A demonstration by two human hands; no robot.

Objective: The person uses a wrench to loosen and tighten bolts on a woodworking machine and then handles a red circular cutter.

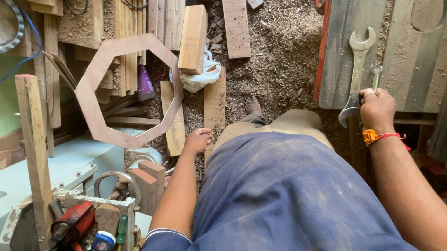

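**Right hand closing on wrenches at the machine edge**

The person is standing over a sawdust-strewn floor [280, 63], looking straight down past a dusty blue shirt [304, 214].

The right hand [378, 110], with an orange thread band [378, 136] at the wrist, is resting against the edge of a worn grey metal machine table with a red-painted side [340, 54]. Its fingers are curling tight around the lower end of a large grey open-ended steel spanner [358, 60], which is lying lengthwise on the table with its jaw end pointing away from the person. A smaller, thinner steel wrench [376, 77] is lying just beside it, and its lower end is also disappearing under the knuckles; whether the fingers are gripping both cannot be told. The tools are probably sitting near the edge so they are within easy reach.

The left hand [198, 139] is hanging low beside the thigh, fingers loosely curled, holding nothing that shows, near a pale wooden plank [214, 106] lying on the floor.

Around it: a flat octagonal plywood ring [95, 74] is leaning against stacked timber offcuts [127, 17], likely propped upright to keep it off the floor. A short squared pale wood block [194, 35] is lying on the planks. At lower left, a red power drill [69, 226] is sitting in a cluttered tool tray.
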